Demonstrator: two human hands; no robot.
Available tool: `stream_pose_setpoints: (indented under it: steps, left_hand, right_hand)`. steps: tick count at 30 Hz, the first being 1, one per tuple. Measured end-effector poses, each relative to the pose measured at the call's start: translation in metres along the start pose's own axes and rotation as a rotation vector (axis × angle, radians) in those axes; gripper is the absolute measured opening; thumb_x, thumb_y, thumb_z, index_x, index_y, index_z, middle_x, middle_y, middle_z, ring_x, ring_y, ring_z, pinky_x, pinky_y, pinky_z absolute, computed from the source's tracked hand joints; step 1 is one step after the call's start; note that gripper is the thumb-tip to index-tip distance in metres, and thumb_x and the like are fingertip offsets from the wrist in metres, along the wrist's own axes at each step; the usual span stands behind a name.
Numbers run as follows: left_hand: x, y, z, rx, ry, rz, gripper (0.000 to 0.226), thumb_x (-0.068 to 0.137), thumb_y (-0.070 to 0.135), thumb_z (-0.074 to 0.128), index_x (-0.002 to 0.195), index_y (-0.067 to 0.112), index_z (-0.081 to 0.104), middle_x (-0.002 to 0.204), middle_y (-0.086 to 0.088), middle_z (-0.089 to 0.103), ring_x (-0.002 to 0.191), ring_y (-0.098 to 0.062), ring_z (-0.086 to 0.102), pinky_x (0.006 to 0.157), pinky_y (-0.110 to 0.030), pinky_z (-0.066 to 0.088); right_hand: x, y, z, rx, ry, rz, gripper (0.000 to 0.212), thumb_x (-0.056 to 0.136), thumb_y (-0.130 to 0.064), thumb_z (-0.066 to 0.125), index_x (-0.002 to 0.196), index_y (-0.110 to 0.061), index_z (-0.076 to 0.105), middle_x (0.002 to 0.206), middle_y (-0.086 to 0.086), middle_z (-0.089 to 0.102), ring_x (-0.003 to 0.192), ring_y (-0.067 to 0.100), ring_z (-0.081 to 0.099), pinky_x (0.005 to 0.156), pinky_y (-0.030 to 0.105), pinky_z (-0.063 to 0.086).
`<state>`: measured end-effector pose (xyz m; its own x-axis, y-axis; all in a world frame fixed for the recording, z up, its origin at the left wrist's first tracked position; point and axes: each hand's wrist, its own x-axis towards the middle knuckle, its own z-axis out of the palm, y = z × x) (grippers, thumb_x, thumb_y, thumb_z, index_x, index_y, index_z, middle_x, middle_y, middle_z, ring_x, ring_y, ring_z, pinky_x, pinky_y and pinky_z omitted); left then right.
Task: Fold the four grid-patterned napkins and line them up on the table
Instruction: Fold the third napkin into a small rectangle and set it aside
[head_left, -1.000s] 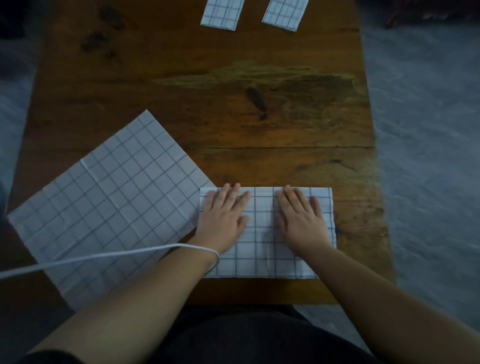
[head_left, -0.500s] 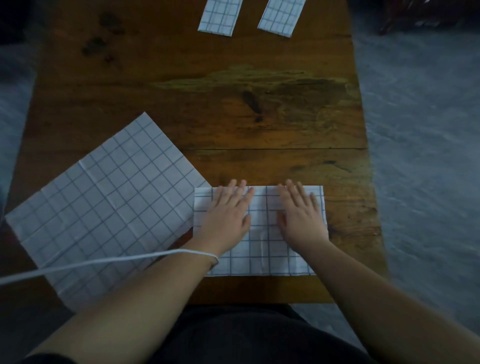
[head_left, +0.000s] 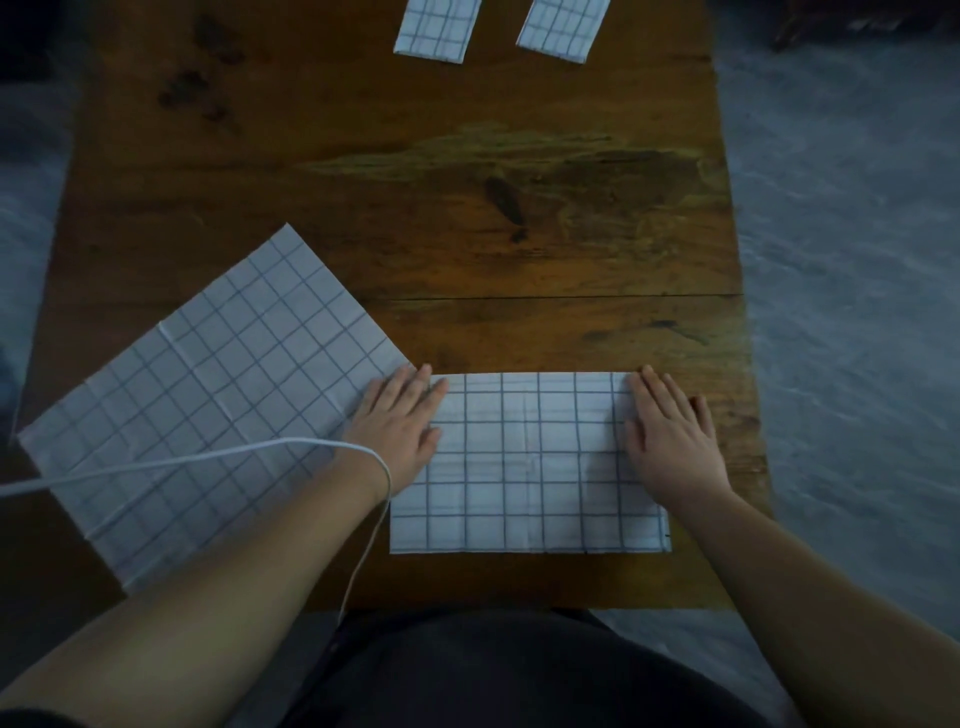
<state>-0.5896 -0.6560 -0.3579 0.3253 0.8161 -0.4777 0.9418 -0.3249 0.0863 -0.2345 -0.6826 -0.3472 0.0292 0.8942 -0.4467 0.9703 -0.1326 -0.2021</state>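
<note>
The table (head_left: 467, 234) is of dark brown wood with knots, stains and a thin crack running across it just beyond the fingertips. Around it lies a grey floor (head_left: 847, 270), blurred and dim, and its material is hard to tell.

Both hands lie flat on a half-folded napkin (head_left: 530, 467), a wide rectangle near the table's front edge. The left hand (head_left: 397, 421) presses on its left end and the right hand (head_left: 670, 436) on its right end, the fingers of each straight and close together, holding nothing. Between the two hands the cloth is bare and shows creases.

To the left of the left fingers an unfolded napkin (head_left: 208, 395) lies turned like a diamond, and its right corner touches the left hand. Far beyond the fingertips, at the table's far edge, two folded napkins, one on the left (head_left: 436, 28) and one on the right (head_left: 563, 26), lie side by side and a little apart.

All four cloths carry a printed grid of thin dark blue lines on white.

The top edge of the view cuts off both folded napkins. The left hand hides the left end of the half-folded napkin. A white cord (head_left: 182, 460) loops at the left wrist and leaves the view at the left. In the dim light I cannot tell if the unfolded napkin's left corner passes over the table's side
</note>
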Motion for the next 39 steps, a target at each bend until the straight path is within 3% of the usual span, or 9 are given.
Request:
stream_pose_setpoints:
  steps: [7, 12, 19, 22, 25, 30, 33, 36, 39]
  left_hand:
    - [0.002, 0.021, -0.02, -0.132, 0.119, -0.039, 0.061, 0.105, 0.037, 0.035, 0.161, 0.02, 0.017, 0.169, -0.004, 0.011, 0.156, -0.022, -0.002, 0.126, -0.042, 0.0]
    - [0.0, 0.073, -0.032, -0.203, 0.117, 0.248, 0.051, 0.103, 0.025, 0.047, 0.153, 0.025, 0.036, 0.163, 0.002, 0.027, 0.152, -0.018, 0.014, 0.124, -0.04, 0.014]
    - [-0.001, 0.094, -0.011, -0.108, 0.061, 0.298, 0.052, 0.102, 0.036, 0.044, 0.152, 0.026, 0.035, 0.158, 0.003, 0.032, 0.146, -0.018, 0.021, 0.12, -0.04, 0.02]
    - [0.008, 0.098, -0.015, -0.065, 0.041, 0.279, 0.057, 0.102, 0.033, 0.042, 0.156, 0.025, 0.028, 0.165, 0.002, 0.023, 0.153, -0.02, 0.011, 0.123, -0.041, 0.012]
    - [0.022, 0.104, -0.026, -0.048, 0.041, 0.246, 0.058, 0.103, 0.033, 0.04, 0.158, 0.025, 0.023, 0.168, 0.001, 0.016, 0.155, -0.02, 0.003, 0.125, -0.042, 0.005]
    - [0.042, 0.129, -0.038, -0.012, -0.021, 0.225, 0.061, 0.104, 0.028, 0.036, 0.161, 0.026, 0.013, 0.17, -0.002, 0.003, 0.155, -0.026, -0.009, 0.123, -0.046, -0.002]
    - [0.043, 0.139, -0.03, 0.001, -0.033, 0.26, 0.061, 0.105, 0.026, 0.036, 0.161, 0.029, 0.012, 0.17, -0.003, -0.002, 0.154, -0.027, -0.012, 0.125, -0.048, 0.002]
    - [0.031, 0.141, -0.02, -0.035, -0.03, 0.252, 0.061, 0.105, 0.028, 0.038, 0.161, 0.029, 0.013, 0.17, -0.001, -0.001, 0.154, -0.025, -0.011, 0.125, -0.05, 0.008]
    - [0.004, 0.133, -0.011, -0.152, -0.042, 0.242, 0.061, 0.105, 0.022, 0.038, 0.161, 0.024, 0.015, 0.17, -0.002, 0.003, 0.155, -0.02, -0.009, 0.126, -0.045, 0.006]
  right_hand:
    - [0.017, -0.009, -0.02, 0.069, 0.09, 0.095, 0.055, 0.102, -0.031, 0.052, 0.153, -0.021, 0.038, 0.156, 0.005, 0.042, 0.147, 0.028, 0.031, 0.121, 0.05, 0.027]
    - [0.038, -0.013, -0.035, 0.084, 0.05, 0.06, 0.047, 0.099, -0.026, 0.059, 0.145, -0.023, 0.049, 0.143, 0.006, 0.048, 0.135, 0.031, 0.038, 0.111, 0.047, 0.035]
    - [0.049, -0.007, -0.044, 0.045, -0.075, 0.066, 0.004, 0.097, -0.027, 0.059, 0.1, -0.028, 0.057, 0.11, -0.002, 0.052, 0.115, 0.025, 0.048, 0.097, 0.042, 0.04]
    - [0.032, -0.001, -0.042, 0.195, -0.065, 0.149, 0.008, 0.094, -0.018, 0.059, 0.089, -0.023, 0.055, 0.097, -0.002, 0.051, 0.098, 0.023, 0.052, 0.076, 0.034, 0.041]
    - [0.007, 0.006, -0.036, 0.457, -0.046, 0.34, 0.011, 0.094, -0.013, 0.06, 0.102, -0.019, 0.054, 0.097, 0.002, 0.062, 0.077, 0.014, 0.056, 0.055, 0.028, 0.04]
    - [-0.055, 0.012, -0.022, 0.741, -0.079, 0.365, 0.064, 0.094, -0.013, 0.063, 0.147, -0.038, 0.037, 0.115, -0.002, 0.064, 0.084, 0.009, 0.067, 0.056, 0.021, 0.052]
    - [-0.09, 0.012, -0.007, 0.815, -0.085, 0.259, 0.061, 0.096, -0.01, 0.058, 0.143, -0.046, 0.045, 0.116, -0.011, 0.064, 0.081, 0.006, 0.068, 0.057, 0.02, 0.054]
    - [-0.109, 0.014, 0.008, 0.765, -0.09, 0.217, 0.035, 0.098, -0.013, 0.057, 0.124, -0.035, 0.063, 0.103, -0.006, 0.068, 0.067, 0.005, 0.064, 0.054, 0.02, 0.049]
    - [-0.115, 0.014, 0.01, 0.83, -0.159, 0.252, 0.03, 0.1, -0.012, 0.05, 0.115, -0.032, 0.067, 0.097, -0.002, 0.07, 0.075, 0.017, 0.068, 0.066, 0.038, 0.061]
